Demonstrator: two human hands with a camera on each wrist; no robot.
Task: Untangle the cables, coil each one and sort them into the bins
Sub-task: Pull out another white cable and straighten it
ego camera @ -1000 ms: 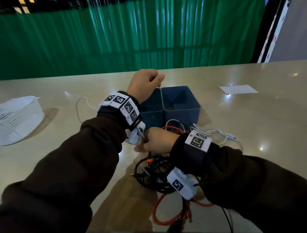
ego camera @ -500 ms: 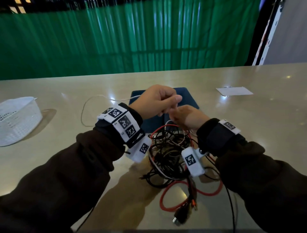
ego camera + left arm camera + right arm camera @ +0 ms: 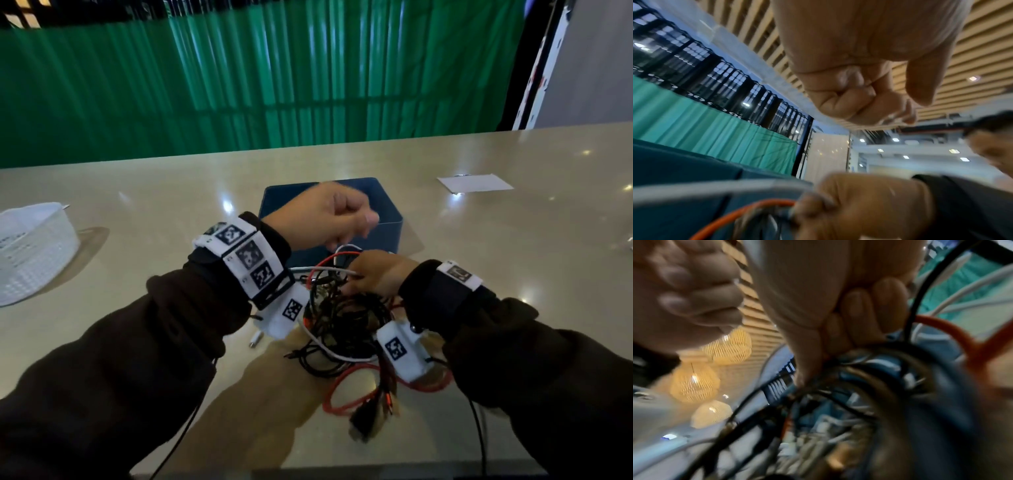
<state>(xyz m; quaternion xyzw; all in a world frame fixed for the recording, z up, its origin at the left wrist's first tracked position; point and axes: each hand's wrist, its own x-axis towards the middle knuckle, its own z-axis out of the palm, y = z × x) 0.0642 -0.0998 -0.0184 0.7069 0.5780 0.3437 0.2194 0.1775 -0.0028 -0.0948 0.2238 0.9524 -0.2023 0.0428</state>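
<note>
Beige table [image 3: 479, 274], right hand [image 3: 378, 272] gripping cable tangle [image 3: 342, 325], left hand [image 3: 318, 219] fisted, contents unclear.

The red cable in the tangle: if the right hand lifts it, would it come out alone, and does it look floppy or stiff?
Probably floppy: the red cable lies in loose curves on the table. Likely not alone: it threads through the black cables under the right hand, so they would probably drag along. Its connector end might snag.
</note>
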